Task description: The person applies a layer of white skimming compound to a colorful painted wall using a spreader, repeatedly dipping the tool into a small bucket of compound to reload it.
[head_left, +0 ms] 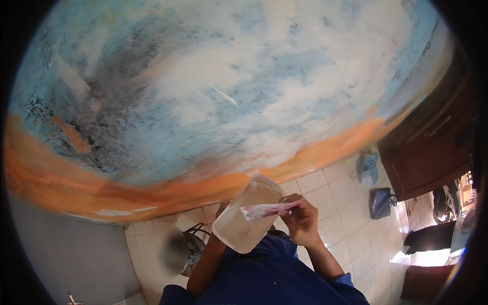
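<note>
A flat rectangular board [241, 226] smeared with pale filler is held up in front of me, tilted. My left hand [221, 209] grips it from behind at its left edge, mostly hidden by the board. My right hand [301, 217] is closed on the handle of a putty knife [264, 209], whose pale blade lies across the board's face. Just above them rises a wall [229, 91] with worn blue paint, broad whitish patches and an orange band along its base.
Pale floor tiles [345, 203] run below the wall. A dark metal bucket [190, 249] stands at lower left, two bags [378, 201] lie to the right beside a dark wooden door [432, 142], and a grey surface [66, 254] fills the lower left.
</note>
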{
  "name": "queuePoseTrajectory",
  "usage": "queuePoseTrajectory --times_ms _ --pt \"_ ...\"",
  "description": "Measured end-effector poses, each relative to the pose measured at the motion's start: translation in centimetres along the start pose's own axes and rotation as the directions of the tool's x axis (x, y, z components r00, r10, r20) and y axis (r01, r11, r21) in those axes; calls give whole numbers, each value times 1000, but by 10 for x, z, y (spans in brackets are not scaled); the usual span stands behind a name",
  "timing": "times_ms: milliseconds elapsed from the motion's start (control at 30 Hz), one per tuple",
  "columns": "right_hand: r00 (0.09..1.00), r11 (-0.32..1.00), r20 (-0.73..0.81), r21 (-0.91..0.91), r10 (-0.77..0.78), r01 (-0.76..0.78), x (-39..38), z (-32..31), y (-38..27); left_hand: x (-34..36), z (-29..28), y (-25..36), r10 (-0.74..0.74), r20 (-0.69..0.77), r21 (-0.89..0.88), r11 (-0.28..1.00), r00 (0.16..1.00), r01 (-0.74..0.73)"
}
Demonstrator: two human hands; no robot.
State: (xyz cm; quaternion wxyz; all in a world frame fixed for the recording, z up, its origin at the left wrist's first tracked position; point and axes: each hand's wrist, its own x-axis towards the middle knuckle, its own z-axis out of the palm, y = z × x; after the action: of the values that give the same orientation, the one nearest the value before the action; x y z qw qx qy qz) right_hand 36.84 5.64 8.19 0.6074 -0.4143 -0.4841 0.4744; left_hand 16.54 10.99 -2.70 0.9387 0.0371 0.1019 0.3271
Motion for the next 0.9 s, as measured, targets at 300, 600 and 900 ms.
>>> queuePoseTrajectory --times_ms 300,600,900 --pt "997 991 -64 132 39 -30 5 -9 0 -4 -7 -9 91 -5 -27 995 996 -91" --pt "964 900 -73 383 256 -210 14 -27 -6 5 -7 -20 142 12 -41 989 990 -141" --pt "943 897 -53 332 327 -293 16 -36 -5 20 0 -34 165 34 -42 986 986 -164"
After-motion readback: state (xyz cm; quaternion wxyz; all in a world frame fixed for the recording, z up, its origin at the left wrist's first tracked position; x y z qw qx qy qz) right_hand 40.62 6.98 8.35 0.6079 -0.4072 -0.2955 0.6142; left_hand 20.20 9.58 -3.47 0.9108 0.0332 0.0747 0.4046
